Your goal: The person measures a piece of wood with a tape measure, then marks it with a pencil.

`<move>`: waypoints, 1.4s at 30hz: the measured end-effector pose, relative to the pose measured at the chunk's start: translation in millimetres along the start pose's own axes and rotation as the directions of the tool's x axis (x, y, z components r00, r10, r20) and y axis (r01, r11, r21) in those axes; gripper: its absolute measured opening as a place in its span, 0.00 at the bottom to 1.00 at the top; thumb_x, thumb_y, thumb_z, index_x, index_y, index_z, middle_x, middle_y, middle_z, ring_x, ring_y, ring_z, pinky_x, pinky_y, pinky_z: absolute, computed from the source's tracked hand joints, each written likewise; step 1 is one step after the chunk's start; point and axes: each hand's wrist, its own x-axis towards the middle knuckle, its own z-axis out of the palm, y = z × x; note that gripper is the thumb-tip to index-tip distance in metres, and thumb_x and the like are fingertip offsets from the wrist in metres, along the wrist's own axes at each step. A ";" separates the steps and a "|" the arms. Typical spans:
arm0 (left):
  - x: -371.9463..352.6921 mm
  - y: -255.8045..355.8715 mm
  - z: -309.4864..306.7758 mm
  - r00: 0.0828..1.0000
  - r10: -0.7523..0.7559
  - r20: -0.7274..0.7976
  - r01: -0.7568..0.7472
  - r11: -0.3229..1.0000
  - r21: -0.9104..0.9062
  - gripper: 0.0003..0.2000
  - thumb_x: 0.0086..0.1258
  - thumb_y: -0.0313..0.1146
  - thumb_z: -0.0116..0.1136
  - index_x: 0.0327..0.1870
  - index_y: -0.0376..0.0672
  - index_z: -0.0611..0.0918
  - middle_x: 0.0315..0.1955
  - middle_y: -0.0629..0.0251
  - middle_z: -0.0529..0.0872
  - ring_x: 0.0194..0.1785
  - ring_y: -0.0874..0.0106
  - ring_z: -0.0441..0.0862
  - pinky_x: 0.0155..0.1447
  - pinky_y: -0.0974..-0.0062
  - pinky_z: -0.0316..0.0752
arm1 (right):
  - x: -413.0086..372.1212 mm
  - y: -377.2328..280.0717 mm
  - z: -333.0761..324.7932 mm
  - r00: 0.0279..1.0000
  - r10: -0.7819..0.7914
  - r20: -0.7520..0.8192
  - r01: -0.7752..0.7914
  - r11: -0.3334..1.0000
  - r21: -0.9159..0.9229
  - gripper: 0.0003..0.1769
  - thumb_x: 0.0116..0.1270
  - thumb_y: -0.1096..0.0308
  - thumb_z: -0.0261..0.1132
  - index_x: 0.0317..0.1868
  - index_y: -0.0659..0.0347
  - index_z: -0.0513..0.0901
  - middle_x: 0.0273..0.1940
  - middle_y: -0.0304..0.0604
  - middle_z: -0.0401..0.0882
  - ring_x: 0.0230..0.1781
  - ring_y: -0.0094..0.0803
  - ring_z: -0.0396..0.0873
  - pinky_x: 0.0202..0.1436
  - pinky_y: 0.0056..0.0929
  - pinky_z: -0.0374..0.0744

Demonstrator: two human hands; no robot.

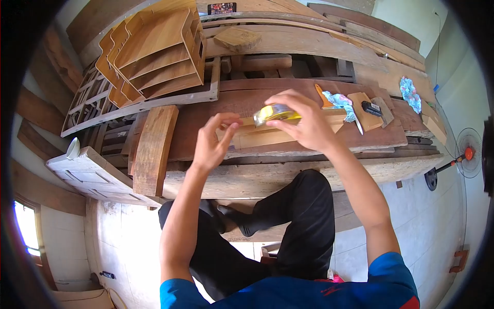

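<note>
My right hand (303,117) grips a yellow and clear tape measure (275,114) above the dark red-brown board (195,134). To its left, my left hand (213,141) is raised with thumb and forefinger curved toward each other; what lies between their tips is too small to make out. Beneath the hands lie light wooden strips (267,137). Right of them are an orange-handled tool (322,96), a crumpled blue floral cloth (339,100), a flat wooden piece (364,119) and a small black object (371,108).
A wooden tiered shelf (154,46) stands at the back left, near a thick upright-lying block (154,147). Long planks (309,41) are stacked behind. A second blue cloth (410,95) lies at the right. A fan (468,153) stands at far right.
</note>
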 end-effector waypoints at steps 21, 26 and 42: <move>-33.7 -65.9 -164.1 0.733 -0.599 -0.321 0.486 0.792 -0.370 0.07 0.80 0.37 0.60 0.53 0.54 0.84 0.29 0.84 0.74 0.30 0.90 0.68 0.33 0.87 0.63 | -21.9 83.8 -79.9 0.946 0.257 0.195 -0.226 0.959 -0.170 0.26 0.66 0.61 0.79 0.63 0.53 0.87 0.60 0.44 0.88 0.58 0.37 0.87 0.65 0.38 0.82; -96.4 -167.9 -295.7 0.640 -0.579 -0.505 0.470 0.815 -0.339 0.09 0.81 0.37 0.60 0.58 0.54 0.81 0.33 0.80 0.75 0.30 0.88 0.70 0.29 0.84 0.66 | -68.8 147.9 -181.2 0.855 0.467 0.227 -0.443 0.884 -0.151 0.24 0.64 0.70 0.79 0.61 0.60 0.86 0.57 0.40 0.88 0.57 0.30 0.84 0.65 0.33 0.80; -132.6 -222.8 -362.3 0.497 -0.581 -0.645 0.275 0.810 -0.518 0.07 0.86 0.36 0.53 0.41 0.50 0.73 0.29 0.76 0.69 0.27 0.83 0.63 0.25 0.81 0.57 | -65.8 173.0 -195.0 0.758 0.489 0.431 -0.443 0.872 -0.209 0.25 0.63 0.69 0.81 0.59 0.58 0.83 0.57 0.39 0.86 0.61 0.31 0.81 0.69 0.33 0.75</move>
